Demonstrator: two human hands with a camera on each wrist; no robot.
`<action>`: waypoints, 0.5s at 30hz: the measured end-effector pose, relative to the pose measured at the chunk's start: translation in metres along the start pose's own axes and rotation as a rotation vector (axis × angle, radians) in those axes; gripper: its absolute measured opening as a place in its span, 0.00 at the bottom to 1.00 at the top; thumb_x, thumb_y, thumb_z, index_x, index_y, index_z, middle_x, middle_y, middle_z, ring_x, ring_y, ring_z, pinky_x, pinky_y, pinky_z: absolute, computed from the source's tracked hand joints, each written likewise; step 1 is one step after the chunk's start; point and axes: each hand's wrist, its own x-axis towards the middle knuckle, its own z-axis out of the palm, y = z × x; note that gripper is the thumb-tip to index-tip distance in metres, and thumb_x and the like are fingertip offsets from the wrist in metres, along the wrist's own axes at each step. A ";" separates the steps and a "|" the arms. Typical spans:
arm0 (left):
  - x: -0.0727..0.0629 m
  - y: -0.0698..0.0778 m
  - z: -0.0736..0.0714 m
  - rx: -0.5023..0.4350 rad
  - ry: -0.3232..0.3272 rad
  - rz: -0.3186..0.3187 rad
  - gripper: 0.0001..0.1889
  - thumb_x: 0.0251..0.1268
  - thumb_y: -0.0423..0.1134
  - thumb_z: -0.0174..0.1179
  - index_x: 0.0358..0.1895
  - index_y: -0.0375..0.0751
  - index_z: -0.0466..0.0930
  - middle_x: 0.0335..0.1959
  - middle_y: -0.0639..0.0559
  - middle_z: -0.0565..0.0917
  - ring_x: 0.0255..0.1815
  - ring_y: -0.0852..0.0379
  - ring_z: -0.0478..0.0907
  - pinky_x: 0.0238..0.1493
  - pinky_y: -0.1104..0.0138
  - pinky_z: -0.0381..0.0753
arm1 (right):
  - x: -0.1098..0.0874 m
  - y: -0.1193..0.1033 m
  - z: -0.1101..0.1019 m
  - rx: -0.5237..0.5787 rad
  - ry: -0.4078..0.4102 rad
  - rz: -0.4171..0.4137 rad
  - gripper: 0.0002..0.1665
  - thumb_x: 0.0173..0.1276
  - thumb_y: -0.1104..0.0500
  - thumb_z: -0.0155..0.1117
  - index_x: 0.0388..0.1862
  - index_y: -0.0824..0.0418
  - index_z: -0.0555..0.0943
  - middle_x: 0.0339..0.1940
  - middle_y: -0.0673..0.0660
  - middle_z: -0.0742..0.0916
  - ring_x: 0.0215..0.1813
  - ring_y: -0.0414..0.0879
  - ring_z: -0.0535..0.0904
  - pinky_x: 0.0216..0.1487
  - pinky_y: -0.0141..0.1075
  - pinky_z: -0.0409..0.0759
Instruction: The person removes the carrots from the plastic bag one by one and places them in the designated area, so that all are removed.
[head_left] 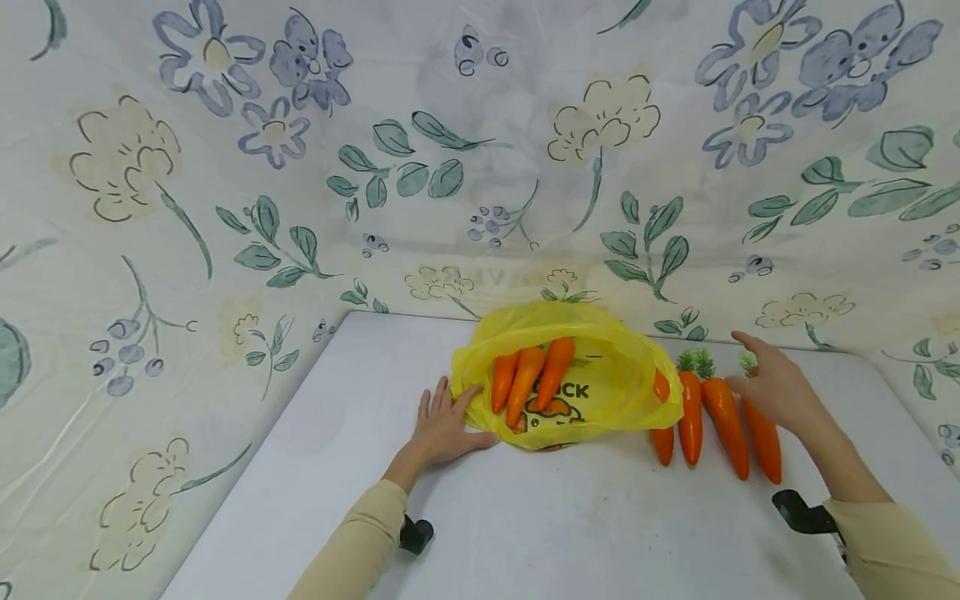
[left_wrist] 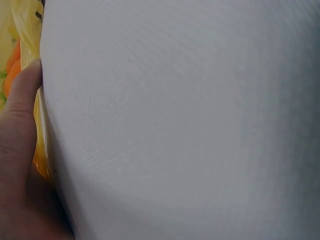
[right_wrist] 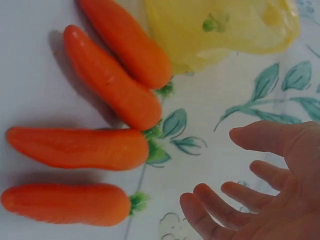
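Note:
A yellow plastic bag point(head_left: 615, 367) lies on the table with its mouth spread toward me, and three orange carrots point(head_left: 527, 383) show inside it. My left hand point(head_left: 442, 427) rests at the bag's left edge, fingers spread, the thumb along its lower rim. In the left wrist view the thumb point(left_wrist: 22, 95) lies against the yellow plastic. Several more carrots point(head_left: 723, 425) with green tops lie in a row right of the bag, the leftmost partly behind the plastic. Over the tops of the rightmost ones hovers my right hand point(head_left: 776, 387), its fingers apart and holding nothing.
The white table point(head_left: 570, 525) ends at the back against a flower-printed cloth point(head_left: 480, 233), which also rises along the left side. A black wrist camera mount point(head_left: 804, 512) sits by the right forearm, another point(head_left: 415, 533) by the left.

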 end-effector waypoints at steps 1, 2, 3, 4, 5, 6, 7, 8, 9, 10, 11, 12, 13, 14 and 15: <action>0.000 0.000 0.000 -0.001 -0.001 0.000 0.47 0.58 0.66 0.62 0.77 0.50 0.56 0.78 0.28 0.47 0.81 0.36 0.33 0.76 0.42 0.30 | 0.001 -0.004 0.000 0.001 -0.002 -0.004 0.44 0.68 0.60 0.56 0.77 0.72 0.50 0.69 0.82 0.63 0.57 0.75 0.70 0.52 0.64 0.77; 0.000 0.000 0.000 -0.002 -0.003 -0.002 0.47 0.58 0.66 0.62 0.77 0.50 0.56 0.78 0.28 0.46 0.81 0.36 0.33 0.76 0.42 0.30 | 0.002 -0.008 0.000 0.000 -0.003 -0.011 0.44 0.68 0.60 0.56 0.77 0.72 0.50 0.69 0.82 0.62 0.58 0.75 0.70 0.52 0.64 0.77; 0.000 0.000 -0.001 -0.005 -0.005 -0.002 0.47 0.58 0.66 0.62 0.77 0.50 0.56 0.78 0.28 0.46 0.81 0.36 0.33 0.76 0.42 0.29 | 0.004 -0.012 0.000 0.004 -0.007 -0.017 0.44 0.68 0.60 0.56 0.77 0.72 0.49 0.70 0.82 0.62 0.59 0.76 0.69 0.53 0.64 0.77; 0.000 0.000 0.000 -0.006 -0.004 -0.002 0.47 0.58 0.66 0.62 0.77 0.50 0.56 0.78 0.28 0.46 0.81 0.36 0.33 0.76 0.42 0.29 | 0.005 -0.016 -0.001 0.007 -0.011 -0.021 0.45 0.68 0.59 0.56 0.77 0.71 0.49 0.70 0.81 0.62 0.60 0.76 0.69 0.53 0.64 0.77; 0.000 0.000 0.000 -0.008 -0.003 0.000 0.47 0.57 0.66 0.63 0.77 0.49 0.56 0.78 0.28 0.47 0.81 0.36 0.33 0.76 0.41 0.30 | 0.007 -0.020 -0.001 0.013 -0.015 -0.023 0.45 0.68 0.59 0.57 0.78 0.71 0.49 0.71 0.81 0.61 0.61 0.76 0.68 0.53 0.64 0.77; 0.001 -0.001 0.001 -0.009 -0.005 0.000 0.48 0.57 0.66 0.62 0.77 0.50 0.56 0.78 0.28 0.46 0.81 0.36 0.33 0.76 0.42 0.29 | 0.008 -0.023 -0.001 0.018 -0.021 -0.024 0.46 0.68 0.59 0.57 0.78 0.70 0.49 0.71 0.80 0.61 0.62 0.75 0.68 0.54 0.63 0.77; 0.001 -0.002 0.002 -0.010 -0.003 0.002 0.48 0.57 0.66 0.62 0.78 0.50 0.56 0.78 0.28 0.46 0.81 0.36 0.32 0.76 0.42 0.28 | 0.010 -0.027 -0.002 0.022 -0.027 -0.026 0.46 0.68 0.59 0.57 0.78 0.69 0.49 0.72 0.80 0.61 0.62 0.75 0.67 0.54 0.63 0.77; 0.002 -0.004 0.003 -0.015 0.001 0.004 0.48 0.57 0.66 0.62 0.78 0.50 0.56 0.78 0.28 0.45 0.81 0.37 0.32 0.76 0.42 0.27 | 0.011 -0.031 -0.002 0.025 -0.031 -0.030 0.46 0.68 0.59 0.57 0.79 0.69 0.48 0.73 0.79 0.60 0.63 0.75 0.67 0.54 0.63 0.78; 0.003 -0.005 0.005 -0.020 0.004 0.005 0.48 0.57 0.66 0.62 0.78 0.51 0.56 0.78 0.28 0.45 0.81 0.37 0.31 0.76 0.42 0.26 | 0.012 -0.034 -0.002 0.030 -0.035 -0.030 0.46 0.68 0.59 0.57 0.79 0.68 0.48 0.73 0.78 0.60 0.63 0.74 0.67 0.54 0.62 0.78; 0.003 -0.005 0.004 -0.020 0.005 0.005 0.48 0.57 0.66 0.62 0.78 0.51 0.56 0.78 0.28 0.45 0.81 0.37 0.31 0.76 0.42 0.27 | 0.014 -0.038 -0.003 0.032 -0.038 -0.032 0.46 0.68 0.59 0.57 0.79 0.67 0.48 0.73 0.78 0.60 0.63 0.74 0.67 0.55 0.62 0.78; 0.003 -0.006 0.005 -0.017 0.001 0.001 0.48 0.57 0.67 0.62 0.78 0.51 0.55 0.79 0.28 0.44 0.81 0.37 0.30 0.76 0.43 0.25 | 0.014 -0.042 -0.003 0.034 -0.040 -0.034 0.46 0.69 0.59 0.58 0.79 0.67 0.48 0.74 0.78 0.59 0.64 0.74 0.66 0.55 0.62 0.78; 0.003 -0.006 0.005 -0.017 0.002 0.000 0.48 0.57 0.67 0.61 0.78 0.51 0.55 0.79 0.29 0.44 0.81 0.38 0.30 0.76 0.43 0.25 | 0.015 -0.046 -0.004 0.036 -0.040 -0.039 0.46 0.69 0.59 0.58 0.79 0.66 0.47 0.74 0.77 0.59 0.64 0.74 0.66 0.55 0.62 0.78; 0.003 -0.005 0.004 -0.019 0.004 0.001 0.48 0.57 0.67 0.62 0.78 0.51 0.55 0.79 0.28 0.45 0.81 0.37 0.31 0.76 0.43 0.26 | 0.015 -0.049 -0.004 0.040 -0.039 -0.046 0.46 0.69 0.59 0.58 0.80 0.66 0.47 0.74 0.77 0.59 0.64 0.73 0.66 0.55 0.61 0.78; 0.002 -0.004 0.003 -0.019 0.003 -0.001 0.48 0.57 0.66 0.62 0.78 0.51 0.56 0.78 0.28 0.45 0.81 0.37 0.31 0.76 0.42 0.27 | 0.015 -0.053 -0.005 0.046 -0.039 -0.053 0.46 0.70 0.58 0.58 0.80 0.65 0.47 0.74 0.77 0.59 0.64 0.73 0.66 0.55 0.61 0.78; 0.001 -0.003 0.002 -0.016 0.000 -0.003 0.48 0.57 0.66 0.62 0.78 0.51 0.56 0.78 0.28 0.45 0.81 0.37 0.32 0.76 0.42 0.27 | 0.015 -0.057 -0.005 0.055 -0.040 -0.062 0.46 0.70 0.59 0.58 0.80 0.65 0.47 0.75 0.76 0.59 0.64 0.73 0.65 0.56 0.61 0.78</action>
